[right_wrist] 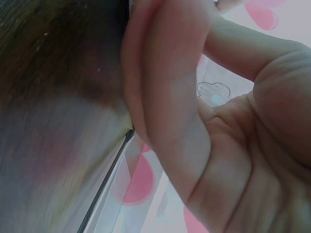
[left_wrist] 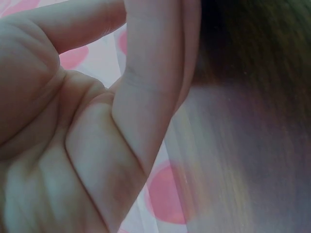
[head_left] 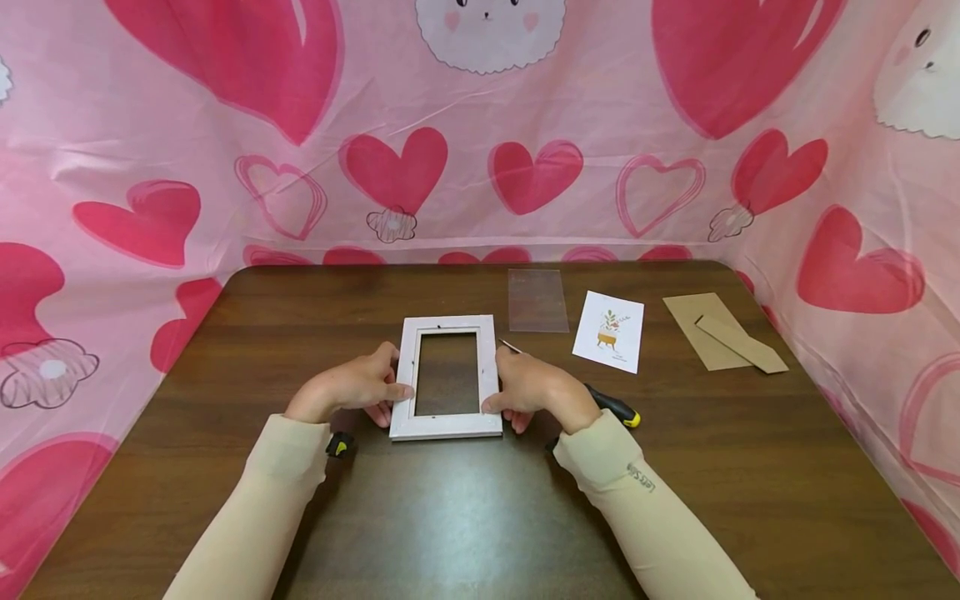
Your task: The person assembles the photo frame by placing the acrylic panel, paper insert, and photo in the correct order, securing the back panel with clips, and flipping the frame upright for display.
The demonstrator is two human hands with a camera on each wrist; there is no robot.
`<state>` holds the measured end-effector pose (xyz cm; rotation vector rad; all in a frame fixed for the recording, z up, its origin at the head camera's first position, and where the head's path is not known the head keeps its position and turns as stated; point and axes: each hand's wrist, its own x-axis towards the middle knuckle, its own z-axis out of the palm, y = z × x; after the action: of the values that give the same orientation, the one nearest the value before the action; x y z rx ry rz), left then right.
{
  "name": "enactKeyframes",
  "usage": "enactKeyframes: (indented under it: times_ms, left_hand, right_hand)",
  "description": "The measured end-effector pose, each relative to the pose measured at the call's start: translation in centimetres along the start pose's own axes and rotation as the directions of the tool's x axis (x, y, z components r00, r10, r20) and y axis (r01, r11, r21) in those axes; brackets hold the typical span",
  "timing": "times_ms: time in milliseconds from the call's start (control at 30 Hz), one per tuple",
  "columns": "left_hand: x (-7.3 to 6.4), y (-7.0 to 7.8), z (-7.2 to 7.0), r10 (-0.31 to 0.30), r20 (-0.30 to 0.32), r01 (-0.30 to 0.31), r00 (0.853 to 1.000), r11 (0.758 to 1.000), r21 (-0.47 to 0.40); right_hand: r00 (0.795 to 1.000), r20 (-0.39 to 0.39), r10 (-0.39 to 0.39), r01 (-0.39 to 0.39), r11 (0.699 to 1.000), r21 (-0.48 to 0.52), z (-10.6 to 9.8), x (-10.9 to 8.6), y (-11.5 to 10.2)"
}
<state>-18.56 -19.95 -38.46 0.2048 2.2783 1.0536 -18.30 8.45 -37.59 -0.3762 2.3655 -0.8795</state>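
A white picture frame (head_left: 446, 427), its opening bare to the tabletop, is held from both sides. My left hand (head_left: 354, 385) grips its left side, the thumb over the border and the other fingers at the outer edge. On the opposite side, my right hand (head_left: 534, 385) grips it likewise, thumb near the lower right corner. Small dark tabs dot the inner rim. Beneath the right wrist lies a screwdriver (head_left: 617, 406) with a black and yellow handle; its thin shaft (right_wrist: 106, 187) shows beside the fingers in the right wrist view. The left wrist view shows mostly palm and bent fingers.
Behind the frame is a clear plastic sheet (head_left: 537, 302). Right of it lies a white card (head_left: 608, 332) printed with a potted plant. A brown backing board (head_left: 708, 354) with its stand leg (head_left: 738, 342) rests farther right. Pink heart-patterned cloth (head_left: 465, 108) encloses the wooden table (head_left: 442, 533).
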Motion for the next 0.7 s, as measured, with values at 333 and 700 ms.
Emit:
enactKeyframes:
  times_ms: [333,700]
  left_hand:
    - [0.0,0.1,0.2,0.009,-0.007,-0.009,1.0,1.0,-0.019]
    - [-0.1,-0.1,0.2,0.018,-0.015,-0.019,1.0,0.999,-0.034]
  right_hand:
    - [0.996,-0.068,-0.051,0.045,0.994,-0.097,-3.1,-1.0,0.2]
    - [0.962,-0.18,-0.204,0.1,0.88,-0.464,-12.2,1.7,3.0]
